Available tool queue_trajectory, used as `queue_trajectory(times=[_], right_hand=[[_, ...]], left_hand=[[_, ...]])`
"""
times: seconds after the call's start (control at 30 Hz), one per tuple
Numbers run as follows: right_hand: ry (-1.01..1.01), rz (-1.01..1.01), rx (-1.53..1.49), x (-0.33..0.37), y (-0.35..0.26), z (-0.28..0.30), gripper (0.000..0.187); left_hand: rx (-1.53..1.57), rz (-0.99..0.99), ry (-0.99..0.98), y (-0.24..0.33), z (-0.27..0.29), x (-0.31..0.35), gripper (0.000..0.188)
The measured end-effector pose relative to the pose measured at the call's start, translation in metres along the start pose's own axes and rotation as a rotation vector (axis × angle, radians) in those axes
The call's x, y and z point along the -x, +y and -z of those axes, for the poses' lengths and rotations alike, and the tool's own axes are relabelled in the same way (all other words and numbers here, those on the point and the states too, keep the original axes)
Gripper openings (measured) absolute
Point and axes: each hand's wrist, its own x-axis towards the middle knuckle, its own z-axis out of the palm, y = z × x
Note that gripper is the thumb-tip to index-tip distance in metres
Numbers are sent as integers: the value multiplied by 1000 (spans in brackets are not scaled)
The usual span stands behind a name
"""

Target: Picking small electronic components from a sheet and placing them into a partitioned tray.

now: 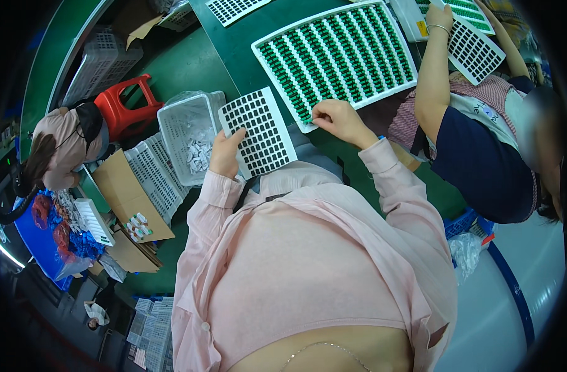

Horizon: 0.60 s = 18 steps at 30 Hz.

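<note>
My left hand (225,153) grips a white sheet of small black rectangular stickers (262,131) by its left edge, thumb on top. The sheet is tilted in front of my waist. My right hand (343,121) is closed in a pinch at the near left corner of a white tray (387,92). Its fingertips are beside a green piece there, and what they pinch is too small to make out. Rows of small green and white parts (333,56) fill the tray, many with dark marks on them.
Another sticker sheet (234,7) lies on the green table (224,40). At right, a co-worker's hand (439,17) holds a similar sheet (475,53) over another tray. To my left stand a white crate (172,133) with small white parts, a red stool (125,108) and a cardboard box (125,195).
</note>
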Motion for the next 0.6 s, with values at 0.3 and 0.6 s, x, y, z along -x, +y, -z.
queue_trajectory(times=[0.3, 0.6], right_hand=[[-96, -267, -204, -18, 4, 0, 10], [-49, -331, -73, -25, 1, -9, 9]], left_hand=[[39, -35, -13, 3, 8, 1, 26], [46, -15, 3, 8, 8, 1, 28]])
